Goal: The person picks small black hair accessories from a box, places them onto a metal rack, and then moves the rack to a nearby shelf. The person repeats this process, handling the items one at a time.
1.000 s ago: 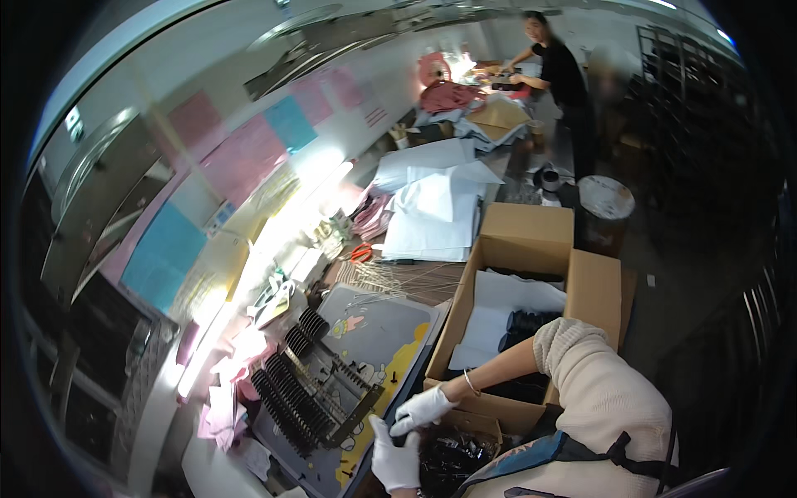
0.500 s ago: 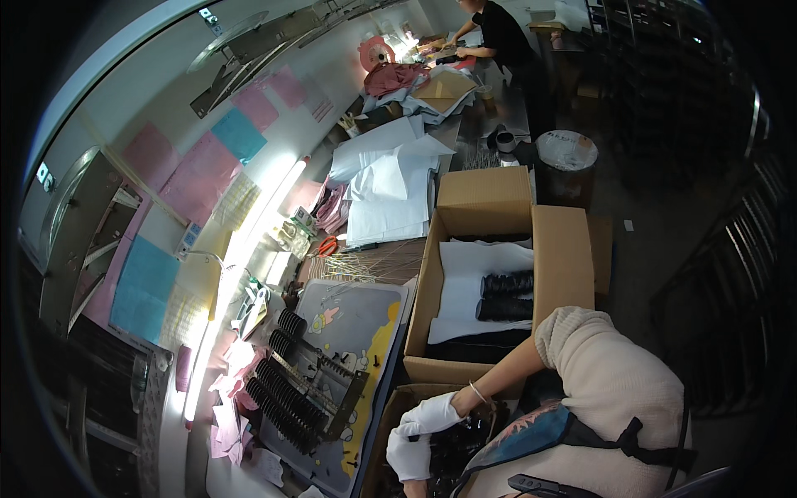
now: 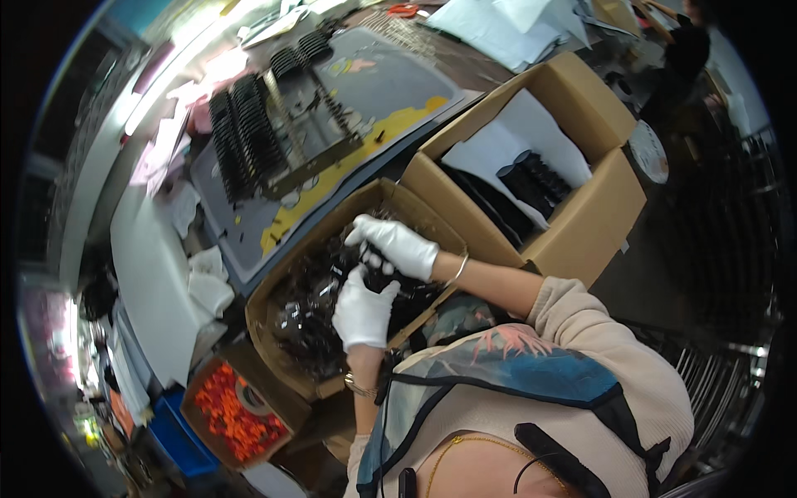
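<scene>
Brown cardboard is all around this busy work spot. One long grey worktable (image 3: 149,274) runs down the left side, and a big dark grey mat with a yellow edge (image 3: 374,91) lies on it. Rows of black comb-like racks (image 3: 245,133) stand on the mat. White paper sheets (image 3: 506,21) lie at the far end of the table.

Three cardboard boxes sit beside the table. The open brown cardboard box full of small shiny black parts (image 3: 311,307) is in the middle, right under the hands. The bigger brown cardboard box with white paper and black pieces inside (image 3: 540,166) is just beside it, farther away. The small cardboard box of orange bits (image 3: 232,411) is near the bottom left, next to a blue bin (image 3: 174,436).

Both hands wear white gloves. The left hand (image 3: 363,309) is curled, with its fingers pressed together around some of the black parts, over the middle box. The right hand (image 3: 394,245) is bent over from above, its fingers curled down and touching the same clump of black parts. The two hands are touching or nearly touching. How many parts they hold I cannot tell, for the pile is a dark jumble.

Another person in dark clothes (image 3: 685,58) stands far off at the top right.
</scene>
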`<state>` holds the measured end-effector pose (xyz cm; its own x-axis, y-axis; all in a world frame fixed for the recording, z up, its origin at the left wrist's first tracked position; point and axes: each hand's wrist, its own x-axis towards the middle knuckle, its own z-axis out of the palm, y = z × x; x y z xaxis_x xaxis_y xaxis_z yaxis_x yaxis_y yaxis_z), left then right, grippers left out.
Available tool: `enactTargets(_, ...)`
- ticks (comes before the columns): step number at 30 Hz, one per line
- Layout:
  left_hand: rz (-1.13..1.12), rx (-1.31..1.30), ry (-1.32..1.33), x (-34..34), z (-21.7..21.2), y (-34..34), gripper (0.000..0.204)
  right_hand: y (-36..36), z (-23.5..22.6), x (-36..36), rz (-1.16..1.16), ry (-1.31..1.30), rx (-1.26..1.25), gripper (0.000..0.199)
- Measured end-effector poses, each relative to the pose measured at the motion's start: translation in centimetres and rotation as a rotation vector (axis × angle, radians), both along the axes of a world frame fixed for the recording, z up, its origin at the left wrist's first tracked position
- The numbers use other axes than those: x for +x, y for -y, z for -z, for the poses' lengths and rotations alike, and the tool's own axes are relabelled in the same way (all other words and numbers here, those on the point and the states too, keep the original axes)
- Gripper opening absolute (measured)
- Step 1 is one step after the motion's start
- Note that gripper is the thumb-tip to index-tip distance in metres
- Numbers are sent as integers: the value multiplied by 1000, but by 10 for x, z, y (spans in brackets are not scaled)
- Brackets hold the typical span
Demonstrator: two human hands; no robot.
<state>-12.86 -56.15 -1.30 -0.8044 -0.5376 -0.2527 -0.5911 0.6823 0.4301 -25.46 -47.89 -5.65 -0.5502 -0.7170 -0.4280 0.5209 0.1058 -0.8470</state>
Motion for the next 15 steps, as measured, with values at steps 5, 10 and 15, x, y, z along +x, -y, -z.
enactTargets(5,-45,86,-257,18,42,59,44,-35,-47,-27,-150,335,79,52)
enactTargets(10,-407,745,-424,-7,45,42,17,-106,-46,-83,-303,82,70,23)
enactTargets(15,142,217,-729,-54,21,-26,33,-66,-70,-64,-248,-376,207,46)
